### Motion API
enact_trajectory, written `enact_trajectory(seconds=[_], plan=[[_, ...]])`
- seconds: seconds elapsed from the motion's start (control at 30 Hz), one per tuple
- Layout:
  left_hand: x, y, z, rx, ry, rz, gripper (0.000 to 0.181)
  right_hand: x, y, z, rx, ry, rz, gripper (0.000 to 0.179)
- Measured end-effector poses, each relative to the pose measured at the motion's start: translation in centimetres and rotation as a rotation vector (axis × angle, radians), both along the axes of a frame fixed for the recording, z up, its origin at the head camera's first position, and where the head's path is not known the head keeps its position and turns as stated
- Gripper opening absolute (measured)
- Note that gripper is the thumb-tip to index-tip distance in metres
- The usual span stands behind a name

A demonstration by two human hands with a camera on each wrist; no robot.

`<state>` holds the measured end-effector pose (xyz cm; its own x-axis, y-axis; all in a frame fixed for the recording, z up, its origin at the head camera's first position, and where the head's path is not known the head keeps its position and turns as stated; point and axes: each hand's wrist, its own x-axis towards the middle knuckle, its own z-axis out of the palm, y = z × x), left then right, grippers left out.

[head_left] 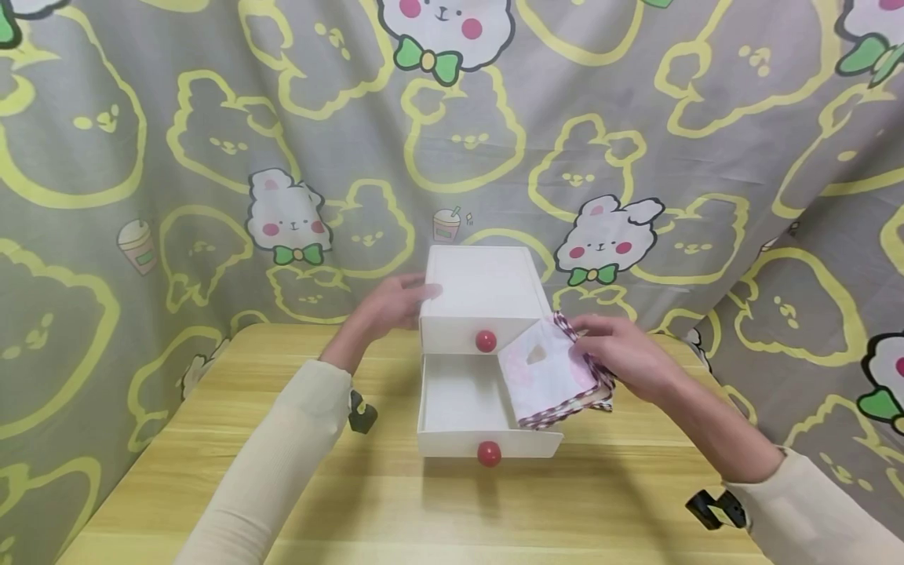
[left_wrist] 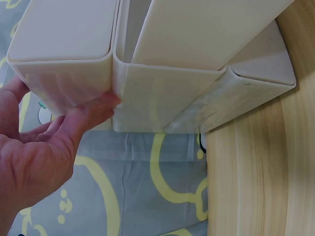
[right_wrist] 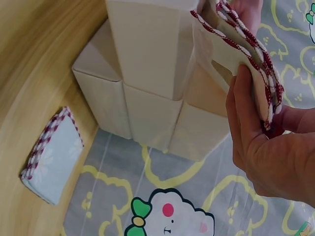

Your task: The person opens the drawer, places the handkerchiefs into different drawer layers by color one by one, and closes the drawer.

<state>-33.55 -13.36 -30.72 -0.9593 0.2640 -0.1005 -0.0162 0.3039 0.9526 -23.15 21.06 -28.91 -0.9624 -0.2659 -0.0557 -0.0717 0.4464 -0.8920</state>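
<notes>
A small white two-drawer cabinet [head_left: 480, 290] with red knobs stands at the back of a wooden table [head_left: 212, 439]. Its lower drawer [head_left: 459, 400] is pulled out and looks bare inside. My left hand [head_left: 395, 302] rests with fairly straight fingers against the cabinet's upper left side, and its fingertips [left_wrist: 98, 105] touch the cabinet wall [left_wrist: 167, 98]. My right hand [head_left: 621, 353] pinches a folded white-and-pink cloth [head_left: 547, 373] with a red checked border, tilted over the drawer's right edge. In the right wrist view the fingers [right_wrist: 246, 113] clamp the cloth [right_wrist: 236, 34] beside the cabinet [right_wrist: 147, 49].
A second folded cloth [right_wrist: 51, 157] with the same red border lies flat on the table to the right of the cabinet. A grey curtain [head_left: 636, 118] with a bunny print hangs close behind the table and drapes around its sides.
</notes>
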Motion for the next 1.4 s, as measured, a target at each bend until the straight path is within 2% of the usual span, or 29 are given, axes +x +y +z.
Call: enact_trajectory(seconds=[0.33, 0.47, 0.57, 0.7, 0.93, 1.13, 1.27, 1.4], plan=[[0.0, 0.0, 0.1, 0.017, -0.007, -0.016, 0.072, 0.1, -0.3, -1.2, 0.001, -0.042, -0.002, 0.040], [0.0, 0.0, 0.0, 0.017, -0.008, -0.011, 0.071, 0.1, -0.6, -1.5, 0.038, -0.030, 0.002, 0.038], [-0.1, 0.0, -0.1, 0.014, -0.009, -0.008, 0.072, 0.1, -0.6, -1.6, 0.065, -0.035, 0.015, 0.044], [0.0, 0.1, -0.1, 0.013, -0.007, -0.004, 0.073, -0.1, 0.0, -1.5, 0.064, -0.066, 0.074, 0.054], [0.1, 0.2, 0.1, 0.016, -0.008, -0.010, 0.072, -0.4, 1.6, -0.9, 0.005, -0.224, 0.223, 0.049], [0.2, 0.2, 0.2, 0.019, -0.015, -0.009, 0.072, -0.6, 2.5, -1.0, 0.002, -0.319, 0.280, 0.040], [0.2, 0.2, 0.2, 0.020, -0.019, -0.004, 0.073, -0.9, 2.6, -1.5, -0.050, -0.350, 0.329, 0.033], [0.2, 0.2, 0.1, 0.018, -0.019, -0.002, 0.074, -1.2, 2.3, -2.0, -0.149, -0.365, 0.325, 0.035]])
